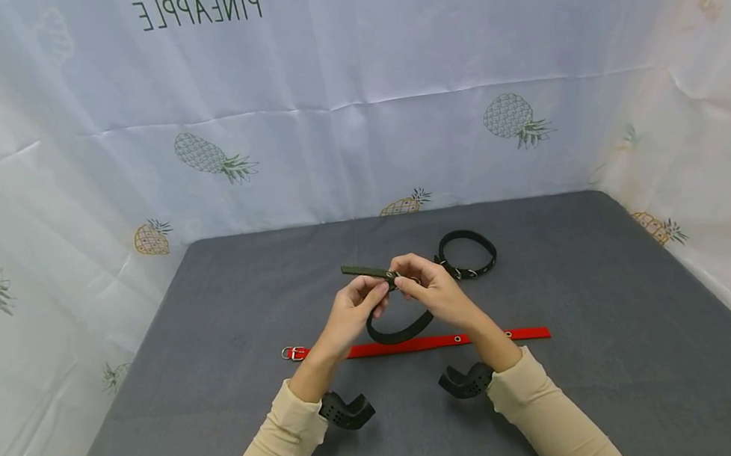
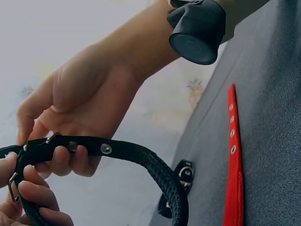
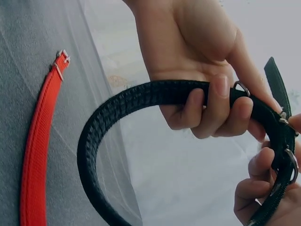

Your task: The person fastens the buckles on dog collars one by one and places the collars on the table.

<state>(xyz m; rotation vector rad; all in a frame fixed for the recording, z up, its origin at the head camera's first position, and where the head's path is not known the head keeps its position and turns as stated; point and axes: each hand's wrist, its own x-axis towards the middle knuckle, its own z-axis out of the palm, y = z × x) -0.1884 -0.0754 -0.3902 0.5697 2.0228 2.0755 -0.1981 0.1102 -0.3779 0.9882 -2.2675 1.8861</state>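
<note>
A dark green, nearly black buckled collar (image 1: 401, 335) is held up between both hands, its loop hanging below them. My left hand (image 1: 352, 311) pinches it near the metal buckle, with several fingers curled round the strap in the right wrist view. From the other side, my right hand (image 1: 437, 293) grips the strap, thumb and fingertips at the buckle. The strap's free end (image 1: 362, 270) sticks out to the left above the left hand. Metal D-rings and an eyelet (image 2: 106, 149) show on the band in the left wrist view.
A red collar (image 1: 419, 344) lies stretched flat across the grey table (image 1: 239, 423) beneath the hands, buckle at left, eyelets at right. A black collar (image 1: 493, 247), closed into a ring, lies behind the right hand. A pineapple-print curtain (image 1: 331, 164) encloses the back and sides.
</note>
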